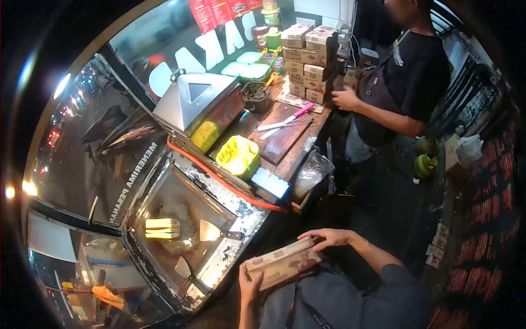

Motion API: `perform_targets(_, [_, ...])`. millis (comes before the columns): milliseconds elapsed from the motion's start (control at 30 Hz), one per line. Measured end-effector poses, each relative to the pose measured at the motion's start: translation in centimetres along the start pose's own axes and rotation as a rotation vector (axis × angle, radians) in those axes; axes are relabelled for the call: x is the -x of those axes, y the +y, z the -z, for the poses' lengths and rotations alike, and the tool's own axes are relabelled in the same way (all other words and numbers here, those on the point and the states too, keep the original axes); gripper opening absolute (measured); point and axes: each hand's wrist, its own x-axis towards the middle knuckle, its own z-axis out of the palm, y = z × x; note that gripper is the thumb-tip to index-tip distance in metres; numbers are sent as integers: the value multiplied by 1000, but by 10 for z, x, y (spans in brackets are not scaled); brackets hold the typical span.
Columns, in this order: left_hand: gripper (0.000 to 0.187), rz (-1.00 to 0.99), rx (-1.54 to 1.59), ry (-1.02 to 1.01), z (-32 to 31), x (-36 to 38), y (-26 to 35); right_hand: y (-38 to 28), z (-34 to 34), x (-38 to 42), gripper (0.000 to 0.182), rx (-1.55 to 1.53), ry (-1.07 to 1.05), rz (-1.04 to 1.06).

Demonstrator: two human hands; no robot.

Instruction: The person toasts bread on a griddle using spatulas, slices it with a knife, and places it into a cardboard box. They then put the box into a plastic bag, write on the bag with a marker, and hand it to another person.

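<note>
In the head view I hold a printed cardboard box (pixel 290 267) in front of my body, closed and slightly tilted. My left hand (pixel 250 285) grips its left end, thumb on the front face. At the far right corner, my right hand (pixel 327 238) has its fingers closed on the top edge. Left of the box is a griddle (pixel 203 257), with pale yellow bread slices (pixel 162 228) lying side by side on it. A wide spatula (pixel 211 231) and a second spatula (pixel 186 270) rest on the griddle near its right side.
Stacked boxes (pixel 307 60) stand at the far counter, beside a co-worker (pixel 408 77) holding a box. A knife (pixel 287 118) lies on a cutting board (pixel 282 143). Nearby are a yellow tub (pixel 239 156), a phone (pixel 270 183) and an orange hose (pixel 219 183).
</note>
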Motion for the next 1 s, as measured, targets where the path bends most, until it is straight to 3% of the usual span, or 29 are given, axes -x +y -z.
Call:
perform_targets(133, [40, 11, -106, 33, -20, -44, 15, -10, 24, -5, 65, -119, -49, -30])
perform_targets(233, [42, 43, -149, 34, -38, -60, 26, -24, 43, -5, 65, -61, -55, -95])
perform_targets(267, [51, 84, -161, 14, -38, -64, 26, -30, 54, -4, 63, -90, -31, -103])
perform_targets(367, [63, -174, -25, -16, -45, -80, 15, -52, 101, 3, 57, -16, 156, 35])
perform_targets(400, [71, -105, 96, 9, -60, -78, 33, -63, 118, 7, 57, 36, 252, 72])
perform_targets(567, [60, -158, 169, 91, -72, -91, 43, -112, 195, -2, 54, 1, 815, 367])
perform_targets(633, [53, -71, 137, 98, -71, -94, 43, -108, 246, -25, 53, 325, 1091, 490])
perform_targets(700, [40, -57, 134, 89, -70, -94, 44, -123, 284, -53, 53, 906, 1349, 590])
perform_targets(767, [37, -38, 73, 75, -68, -90, 47, -132, 309, -85, 55, 890, 1483, 593])
perform_targets(833, [34, -37, 76, 145, -67, -81, 51, -126, 352, -113, 62, 1022, 1528, 538])
perform_targets(933, [32, -54, 102, 290, -59, -58, 49, -124, 383, -140, 64, 1051, 1435, 513])
perform_targets(967, [30, -55, 121, 360, -55, -48, 45, -119, 393, -147, 69, 1166, 1435, 390])
perform_targets(1000, [28, -52, 140, 429, -51, -38, 42, -111, 408, -154, 73, 1348, 1421, 482])
